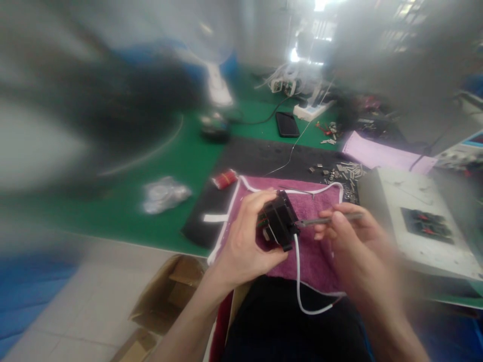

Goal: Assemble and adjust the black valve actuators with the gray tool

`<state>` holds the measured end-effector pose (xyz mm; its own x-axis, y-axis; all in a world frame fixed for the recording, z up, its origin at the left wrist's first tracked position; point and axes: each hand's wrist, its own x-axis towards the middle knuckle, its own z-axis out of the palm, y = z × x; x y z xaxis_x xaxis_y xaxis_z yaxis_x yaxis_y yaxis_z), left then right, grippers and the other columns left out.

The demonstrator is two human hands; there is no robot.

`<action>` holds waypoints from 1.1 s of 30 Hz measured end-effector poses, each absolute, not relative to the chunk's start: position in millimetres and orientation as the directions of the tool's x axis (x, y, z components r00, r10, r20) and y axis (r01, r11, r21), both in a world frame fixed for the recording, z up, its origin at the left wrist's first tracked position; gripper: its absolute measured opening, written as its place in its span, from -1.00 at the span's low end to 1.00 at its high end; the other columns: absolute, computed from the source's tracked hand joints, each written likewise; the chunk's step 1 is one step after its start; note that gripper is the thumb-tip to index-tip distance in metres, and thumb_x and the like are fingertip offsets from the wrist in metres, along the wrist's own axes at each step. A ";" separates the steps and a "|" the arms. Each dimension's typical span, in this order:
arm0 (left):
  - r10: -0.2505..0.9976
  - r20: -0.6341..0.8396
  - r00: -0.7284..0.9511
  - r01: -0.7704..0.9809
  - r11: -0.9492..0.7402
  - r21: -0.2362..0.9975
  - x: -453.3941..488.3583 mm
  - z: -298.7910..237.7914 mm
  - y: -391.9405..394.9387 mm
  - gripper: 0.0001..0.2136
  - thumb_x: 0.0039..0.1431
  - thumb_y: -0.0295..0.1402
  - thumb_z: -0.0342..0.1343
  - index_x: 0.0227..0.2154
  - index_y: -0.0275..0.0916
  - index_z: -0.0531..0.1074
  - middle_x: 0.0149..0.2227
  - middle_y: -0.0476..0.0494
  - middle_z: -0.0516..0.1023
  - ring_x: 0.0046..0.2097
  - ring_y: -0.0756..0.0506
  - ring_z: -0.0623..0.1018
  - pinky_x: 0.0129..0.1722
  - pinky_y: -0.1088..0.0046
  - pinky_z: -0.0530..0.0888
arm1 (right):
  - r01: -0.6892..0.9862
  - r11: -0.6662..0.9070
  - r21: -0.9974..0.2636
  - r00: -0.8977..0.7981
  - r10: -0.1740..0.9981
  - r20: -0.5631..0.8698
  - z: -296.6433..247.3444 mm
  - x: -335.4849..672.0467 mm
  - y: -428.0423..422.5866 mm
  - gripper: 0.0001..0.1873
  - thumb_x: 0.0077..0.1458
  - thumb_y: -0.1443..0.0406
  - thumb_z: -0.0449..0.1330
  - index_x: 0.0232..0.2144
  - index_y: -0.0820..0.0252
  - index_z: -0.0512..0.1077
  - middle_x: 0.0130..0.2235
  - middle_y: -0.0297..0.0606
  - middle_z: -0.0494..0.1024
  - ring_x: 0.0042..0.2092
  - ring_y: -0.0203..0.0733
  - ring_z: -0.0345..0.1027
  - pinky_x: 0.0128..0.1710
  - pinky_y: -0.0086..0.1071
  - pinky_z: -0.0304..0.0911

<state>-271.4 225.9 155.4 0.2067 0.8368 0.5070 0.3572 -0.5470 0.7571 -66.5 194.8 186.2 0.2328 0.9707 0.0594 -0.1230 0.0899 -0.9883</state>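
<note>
My left hand (247, 234) grips a black plastic housing (279, 221) by its top and bottom edges, tilted above a purple cloth (311, 266). Part of a green circuit board shows on the housing's left side, near my palm. A white cable (298, 271) comes out of the housing's lower right and curves down below the cloth's edge. My right hand (350, 234) is closed around a slim grey metal tool, maybe tweezers (319, 221), whose tip touches the housing close to the cable's exit. The exact kind of tool is too blurred to tell.
A pale metal box (418, 216) stands at the right. Small metal parts (349, 171) lie behind the cloth on a black mat (256, 153), beside a pink sheet (388, 153). A black phone (287, 124), power strip (313, 108), clear plastic bag (166, 195) and red packet (225, 179) sit on the green table.
</note>
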 end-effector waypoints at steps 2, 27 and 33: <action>0.835 0.508 0.211 0.358 -0.550 0.754 -271.8 155.1 226.1 -0.15 -0.06 -0.53 0.39 0.32 -0.11 0.19 0.33 -0.30 0.34 0.37 -0.37 0.37 0.39 -0.13 0.38 | 0.133 0.185 -0.974 0.324 0.920 0.219 190.7 -70.0 185.3 -0.78 0.32 0.28 0.34 -0.01 0.13 0.48 -0.10 -0.21 0.65 -0.25 -0.23 0.64 -0.23 -0.43 0.60; 0.814 0.538 0.218 0.351 -0.580 0.735 -273.6 154.4 227.9 -0.14 -0.06 -0.47 0.45 0.32 -0.14 0.21 0.33 -0.30 0.34 0.36 -0.35 0.37 0.39 -0.04 0.38 | 0.576 0.622 -0.530 -0.056 0.677 0.734 197.7 -85.8 163.4 -0.57 0.12 0.60 0.29 0.01 0.23 0.45 -0.08 -0.18 0.61 -0.03 -0.20 0.55 -0.01 -0.36 0.53; 0.819 0.523 0.235 0.346 -0.574 0.742 -273.6 155.0 227.1 -0.15 -0.05 -0.51 0.39 0.32 -0.17 0.19 0.34 -0.30 0.32 0.38 -0.34 0.35 0.41 -0.03 0.35 | 0.225 0.369 -0.902 0.225 0.881 0.417 183.2 -82.5 184.2 -0.77 0.30 0.42 0.29 -0.01 0.13 0.46 -0.09 -0.20 0.60 -0.17 -0.20 0.59 -0.12 -0.29 0.58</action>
